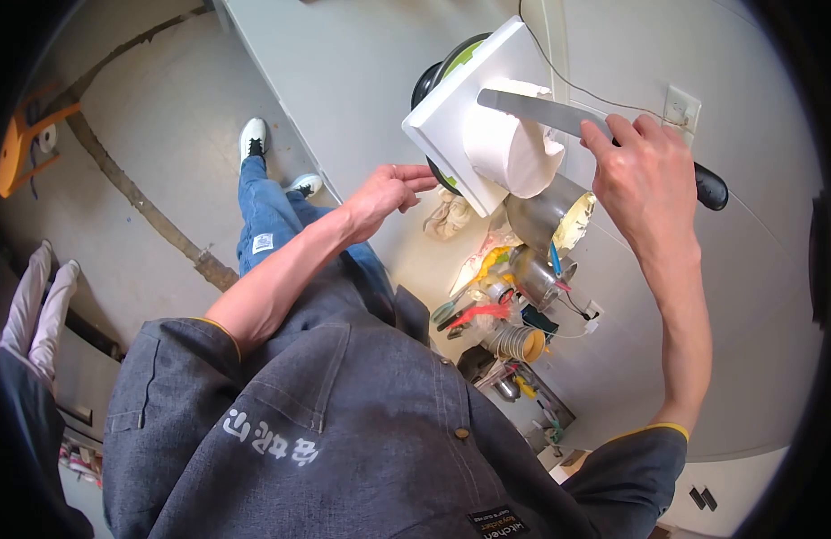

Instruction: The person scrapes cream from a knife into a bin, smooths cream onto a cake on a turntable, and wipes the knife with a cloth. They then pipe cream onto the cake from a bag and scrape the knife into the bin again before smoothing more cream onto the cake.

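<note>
A palette knife [546,111] with a long metal blade and black handle is in my right hand [647,166], fingers closed round it near the base of the blade. The blade lies across the top edge of a white frosted cake [508,153], where the cream stands up in a ragged rim. Under the cake is a square white board [440,115] on a turntable [424,85] with a black edge and a green surface. My left hand [388,196] is at the turntable's near side, fingers stretched toward its rim, gripping nothing.
Beside the turntable stands a metal bowl [534,216] with cream on its rim. A crumpled cloth [449,216], a steel jug [532,274], a stack of cups [514,341] and several tools crowd the counter. A wall socket [682,108] has a cord. Another person's legs [38,314] show at left.
</note>
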`<state>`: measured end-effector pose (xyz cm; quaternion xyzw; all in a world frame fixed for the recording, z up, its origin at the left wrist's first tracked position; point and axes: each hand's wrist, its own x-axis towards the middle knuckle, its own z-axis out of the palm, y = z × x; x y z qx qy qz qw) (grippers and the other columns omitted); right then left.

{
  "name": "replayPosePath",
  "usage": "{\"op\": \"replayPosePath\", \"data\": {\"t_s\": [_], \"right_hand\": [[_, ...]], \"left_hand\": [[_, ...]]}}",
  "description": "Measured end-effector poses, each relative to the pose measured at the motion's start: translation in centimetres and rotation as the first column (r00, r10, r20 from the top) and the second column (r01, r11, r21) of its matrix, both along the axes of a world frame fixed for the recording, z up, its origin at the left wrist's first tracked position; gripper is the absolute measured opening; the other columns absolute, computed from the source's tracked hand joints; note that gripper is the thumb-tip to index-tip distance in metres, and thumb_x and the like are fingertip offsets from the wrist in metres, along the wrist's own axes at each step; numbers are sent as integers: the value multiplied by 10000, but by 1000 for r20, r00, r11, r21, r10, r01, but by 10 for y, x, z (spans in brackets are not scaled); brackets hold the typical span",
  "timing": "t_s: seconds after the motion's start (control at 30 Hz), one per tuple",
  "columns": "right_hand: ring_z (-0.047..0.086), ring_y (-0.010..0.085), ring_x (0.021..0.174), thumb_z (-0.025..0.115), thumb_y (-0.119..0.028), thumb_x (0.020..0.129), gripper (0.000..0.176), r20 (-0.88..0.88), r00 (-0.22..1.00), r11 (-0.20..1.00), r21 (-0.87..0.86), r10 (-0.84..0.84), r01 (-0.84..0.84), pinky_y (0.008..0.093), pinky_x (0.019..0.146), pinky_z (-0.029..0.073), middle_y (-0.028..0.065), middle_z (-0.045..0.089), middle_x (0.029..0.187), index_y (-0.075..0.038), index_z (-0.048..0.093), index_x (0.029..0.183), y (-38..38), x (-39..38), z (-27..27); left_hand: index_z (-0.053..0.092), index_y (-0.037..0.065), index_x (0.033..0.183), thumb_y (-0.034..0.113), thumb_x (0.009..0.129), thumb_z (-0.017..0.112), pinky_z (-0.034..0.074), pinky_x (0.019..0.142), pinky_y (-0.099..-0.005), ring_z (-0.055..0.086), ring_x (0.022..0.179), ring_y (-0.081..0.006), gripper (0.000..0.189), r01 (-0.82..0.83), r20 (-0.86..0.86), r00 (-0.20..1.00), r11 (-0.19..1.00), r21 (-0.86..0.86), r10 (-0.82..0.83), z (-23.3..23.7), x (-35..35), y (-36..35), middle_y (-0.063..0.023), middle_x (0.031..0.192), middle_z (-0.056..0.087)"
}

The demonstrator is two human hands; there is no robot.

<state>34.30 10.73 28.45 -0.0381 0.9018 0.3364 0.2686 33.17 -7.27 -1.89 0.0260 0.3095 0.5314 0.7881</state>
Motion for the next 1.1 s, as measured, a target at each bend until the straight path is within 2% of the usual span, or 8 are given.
{"op": "replayPosePath", "data": {"t_s": [0.17, 0.27, 0.37, 0.47, 0.77, 0.87, 0.97, 1.1], "right_hand": [[653, 216, 739, 704, -69, 764, 30, 68, 996, 997, -38, -63, 66, 365, 612, 494, 47, 622, 694, -83, 681, 778, -22, 7, 2], [622, 224, 769, 749, -82, 727, 308, 112, 990, 995, -36, -88, 92, 375, 649, 495, 33, 629, 793, -87, 786, 1033, -30, 14, 4], [621, 218, 788, 731, -77, 696, 350, 122, 990, 997, -29, -66, 70, 371, 652, 490, 32, 640, 823, -81, 790, 1041, -33, 16, 2], [619, 214, 793, 720, -58, 704, 349, 110, 993, 997, -45, -51, 57, 368, 655, 490, 32, 652, 844, -77, 797, 1043, -35, 18, 2], [631, 214, 811, 730, -38, 675, 379, 17, 1000, 997, -76, -18, 19, 364, 673, 503, 17, 693, 899, -105, 807, 1040, -21, 18, 3], [633, 215, 802, 744, -36, 700, 345, -13, 1000, 999, -41, -6, 5, 366, 670, 507, 16, 691, 890, -103, 805, 1033, -15, 12, 2], [641, 205, 749, 745, -80, 788, 18, -73, 997, 998, -55, 34, -38, 350, 614, 485, 25, 629, 716, -81, 728, 781, -8, 2, 2], [651, 216, 744, 727, -67, 778, 32, -62, 998, 1000, -21, 10, -12, 364, 617, 504, 35, 638, 711, -89, 732, 800, 4, 1, 2]], "left_hand": [[558, -36, 1506, -110, 767, 447, 395, 1172, -340, 520, 1451, -194, 751, -68, 15, 998, 998, 2, 68, -6, -4, 1, -118, 1507, 631], [523, -29, 1540, -133, 739, 426, 364, 1222, -373, 490, 1486, -212, 813, -179, 23, 984, 984, -5, 179, -4, -19, 4, -122, 1557, 588], [479, -20, 1575, -145, 711, 406, 332, 1262, -406, 477, 1502, -229, 876, -377, 80, 923, 926, -7, 376, 9, -28, 8, -129, 1589, 552], [452, -33, 1587, -150, 689, 387, 323, 1278, -408, 469, 1511, -243, 908, -374, 27, 927, 927, 29, 374, 3, -26, 9, -143, 1594, 542], [476, -101, 1543, -139, 743, 413, 412, 1085, -259, 514, 1469, -213, 804, -217, 83, 974, 974, 61, 212, -9, -23, 2, -190, 1557, 577], [502, -77, 1532, -138, 698, 394, 374, 1228, -344, 511, 1472, -251, 844, -163, 105, 982, 986, 31, 159, -13, -14, 2, -164, 1546, 588], [515, -73, 1524, -114, 718, 427, 409, 1150, -319, 545, 1429, -206, 812, 53, -4, 999, 998, 39, -52, -2, -15, 1, -147, 1524, 616], [507, -25, 1549, -101, 740, 453, 396, 1147, -346, 553, 1412, -191, 814, 77, -54, 996, 997, -18, -77, -6, -1, -1, -137, 1496, 642]]}}
